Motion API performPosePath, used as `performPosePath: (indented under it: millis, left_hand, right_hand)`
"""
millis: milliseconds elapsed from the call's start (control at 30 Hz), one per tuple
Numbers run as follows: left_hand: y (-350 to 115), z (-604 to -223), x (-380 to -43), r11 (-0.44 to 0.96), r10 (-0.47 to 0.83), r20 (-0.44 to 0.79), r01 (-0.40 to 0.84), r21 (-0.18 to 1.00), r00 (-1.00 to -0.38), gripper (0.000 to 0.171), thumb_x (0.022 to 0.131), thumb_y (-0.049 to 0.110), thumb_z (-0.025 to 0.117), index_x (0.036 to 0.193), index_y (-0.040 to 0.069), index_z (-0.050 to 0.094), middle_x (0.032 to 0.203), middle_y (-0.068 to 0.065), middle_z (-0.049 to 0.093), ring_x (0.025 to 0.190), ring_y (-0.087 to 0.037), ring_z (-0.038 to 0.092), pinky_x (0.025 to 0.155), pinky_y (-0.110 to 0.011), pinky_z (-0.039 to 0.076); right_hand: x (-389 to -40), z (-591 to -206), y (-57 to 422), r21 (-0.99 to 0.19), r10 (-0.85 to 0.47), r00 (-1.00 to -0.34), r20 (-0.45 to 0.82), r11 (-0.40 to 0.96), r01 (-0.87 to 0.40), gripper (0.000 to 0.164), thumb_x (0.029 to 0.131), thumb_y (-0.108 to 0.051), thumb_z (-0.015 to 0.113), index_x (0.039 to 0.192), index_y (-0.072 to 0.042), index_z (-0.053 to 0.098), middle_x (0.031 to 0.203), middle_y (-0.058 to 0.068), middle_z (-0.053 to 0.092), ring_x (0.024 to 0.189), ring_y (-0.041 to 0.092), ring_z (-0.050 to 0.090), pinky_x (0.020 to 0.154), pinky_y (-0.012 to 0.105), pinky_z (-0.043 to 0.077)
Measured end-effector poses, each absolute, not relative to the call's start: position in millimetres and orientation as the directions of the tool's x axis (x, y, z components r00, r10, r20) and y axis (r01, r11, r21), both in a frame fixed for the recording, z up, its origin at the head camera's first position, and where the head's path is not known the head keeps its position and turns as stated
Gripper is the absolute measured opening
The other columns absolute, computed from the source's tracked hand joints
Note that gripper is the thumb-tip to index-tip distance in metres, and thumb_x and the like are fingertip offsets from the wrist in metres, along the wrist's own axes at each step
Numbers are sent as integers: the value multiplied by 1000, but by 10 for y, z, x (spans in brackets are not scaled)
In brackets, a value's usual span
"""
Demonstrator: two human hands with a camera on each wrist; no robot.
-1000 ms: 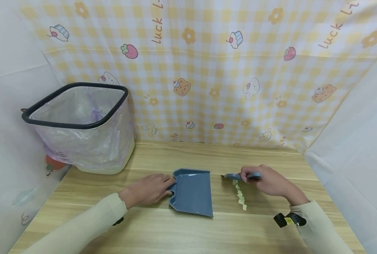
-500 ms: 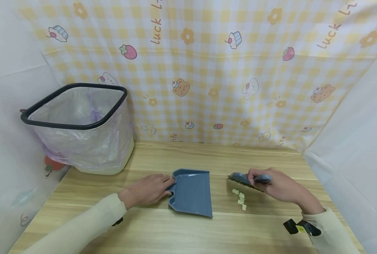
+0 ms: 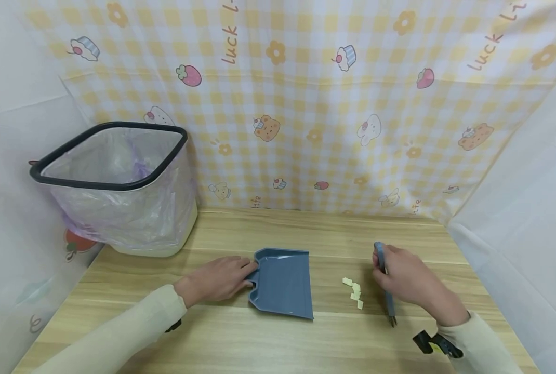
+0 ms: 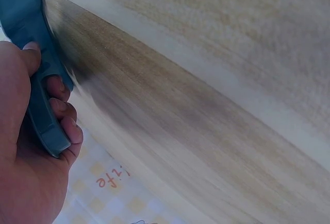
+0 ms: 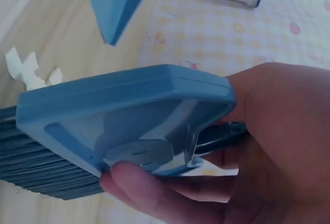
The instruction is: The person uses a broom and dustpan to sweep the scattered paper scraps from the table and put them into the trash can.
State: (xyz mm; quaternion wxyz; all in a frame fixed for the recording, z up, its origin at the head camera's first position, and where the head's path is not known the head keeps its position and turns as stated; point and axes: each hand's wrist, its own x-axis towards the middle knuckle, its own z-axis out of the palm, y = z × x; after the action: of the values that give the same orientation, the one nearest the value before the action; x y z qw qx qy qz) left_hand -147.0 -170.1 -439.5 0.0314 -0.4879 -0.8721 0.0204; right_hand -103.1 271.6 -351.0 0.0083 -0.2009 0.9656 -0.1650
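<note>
My left hand [image 3: 219, 279] grips the handle of a blue-grey dustpan [image 3: 282, 283] lying flat on the table. In the left wrist view, fingers curl through the loop of the dustpan handle [image 4: 47, 116], with the thumb on top. To the right, my right hand [image 3: 413, 283] holds a matching hand brush [image 3: 389, 301], its long side running front to back. Dark bristles [image 5: 46, 165] and the blue brush body show in the right wrist view. Between pan and brush lie several small pale yellow paper scraps [image 3: 356, 287], just off the pan's front lip.
A bin [image 3: 128, 221] with a black rim and a clear purplish liner stands at the back left of the wooden table [image 3: 259, 345]. Behind it hangs a yellow checked cloth [image 3: 296, 104]. White cloth covers both sides.
The brush has swung from pointing left to lying front to back, moving right off the paper scraps. The scraps' line has shortened into a small cluster. The left hand and dustpan stay put.
</note>
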Motion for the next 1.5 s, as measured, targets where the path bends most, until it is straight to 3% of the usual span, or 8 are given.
performPosePath:
  millis: [667,1500]
  left_hand:
    - [-1698,-4387,-1485,506,862,64,860,-62,-502,33,116,26,59,137,1,63,113,-9,70,100,-21,71,90,-37,62]
    - [-1698,-4376,-1475,506,863,56,859,-84,-503,34,116,27,60,137,0,63,113,-9,71,100,-22,72,89,-37,62]
  right_hand:
    - [-1158,-3614,2286,-419,-399,-915,63,822,-387,10,101,-5,67,97,-13,63,75,-6,53,65,11,49,58,29,44]
    - [-1303,-3613,1878,-452,-500,-861,93,749,-484,20,104,-6,64,89,-18,58,72,-7,50,62,8,48,59,28,41]
